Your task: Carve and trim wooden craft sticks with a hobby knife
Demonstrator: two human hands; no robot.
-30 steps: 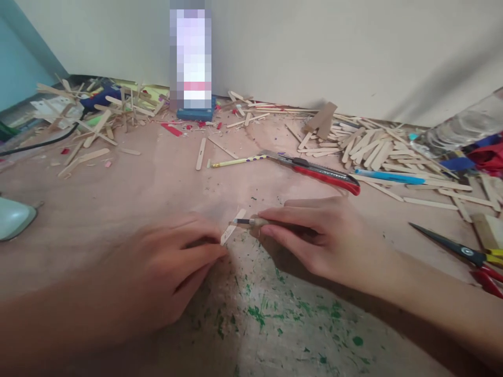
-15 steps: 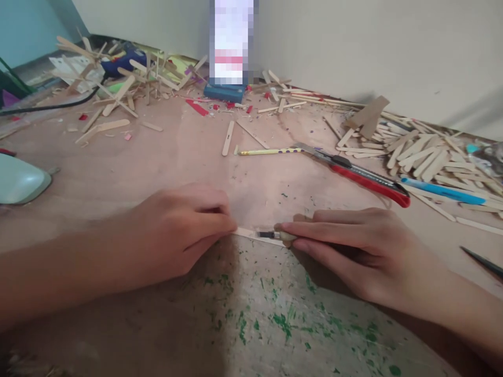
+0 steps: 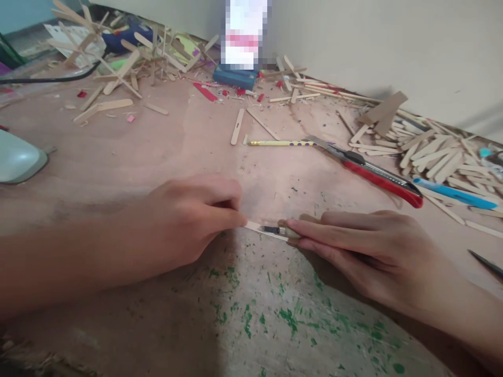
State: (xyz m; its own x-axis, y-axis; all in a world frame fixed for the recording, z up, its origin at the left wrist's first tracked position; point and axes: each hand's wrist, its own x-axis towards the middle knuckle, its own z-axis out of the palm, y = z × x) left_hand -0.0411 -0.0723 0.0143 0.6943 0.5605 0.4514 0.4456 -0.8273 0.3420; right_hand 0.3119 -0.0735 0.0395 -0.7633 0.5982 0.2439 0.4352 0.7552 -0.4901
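A small pale wooden stick [image 3: 257,229] lies flat on the worn pinkish board [image 3: 165,152]. My left hand [image 3: 188,220] is closed, its fingertips pinching and pressing down the stick's left end. My right hand [image 3: 365,246] is closed round a thin pencil-like tool [image 3: 281,231] with a dark tip. That tip rests on the stick near its right end. Both forearms lie low over the board.
A red utility knife [image 3: 373,175] and a yellow dotted pencil [image 3: 281,143] lie beyond my hands. Heaps of craft sticks [image 3: 428,152] lie at right and far left [image 3: 118,63]. A blue pen [image 3: 451,192], a pale green object [image 3: 18,159], a blurred bottle [image 3: 243,36] and green paint flecks [image 3: 275,309] surround them.
The stick went from tilted up to lying flat under my left fingertips. My right hand brought the tool's tip down onto it. The view has shifted so everything sits further right.
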